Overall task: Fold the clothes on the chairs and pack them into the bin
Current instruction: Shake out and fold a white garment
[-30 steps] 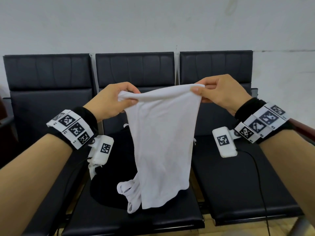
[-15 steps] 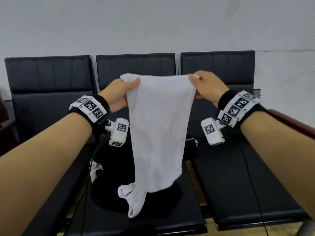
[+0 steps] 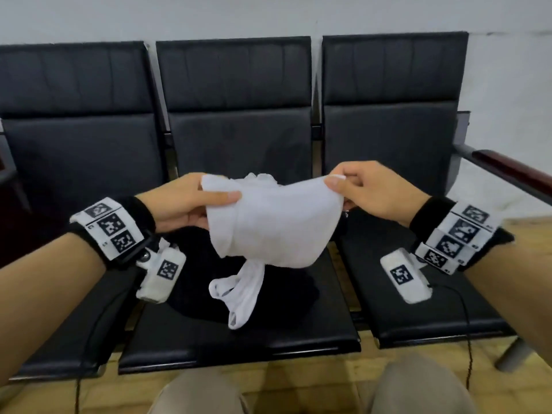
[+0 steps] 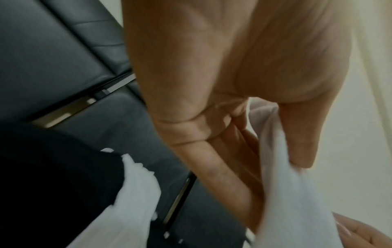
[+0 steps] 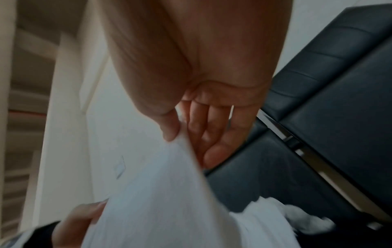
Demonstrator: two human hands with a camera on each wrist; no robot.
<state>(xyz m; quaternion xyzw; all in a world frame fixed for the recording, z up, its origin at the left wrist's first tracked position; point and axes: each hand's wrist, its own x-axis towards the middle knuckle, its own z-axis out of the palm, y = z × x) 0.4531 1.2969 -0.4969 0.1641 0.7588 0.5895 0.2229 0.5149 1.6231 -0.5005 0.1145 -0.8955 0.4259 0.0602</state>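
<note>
Head view: you've got the thin white cotton top (image 3: 268, 228) pinched at both upper corners, left hand (image 3: 182, 204) and right hand (image 3: 373, 189), above the middle black padded chair (image 3: 239, 138). It looks light and floppy, so hold it by the edges.

Left wrist: thumb (image 4: 301, 134) clamped on cloth.

Right wrist: same pinch, straps dangling loose.

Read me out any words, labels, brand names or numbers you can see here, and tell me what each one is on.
No readable text.
Left wristband: black and white square code markers, no words; tiny marks beside them too small to read.
Right wristband: the same, partly blurred.
Wrist cameras: one code marker each, no words.
White garment, chairs, wall: no print visible.
</note>
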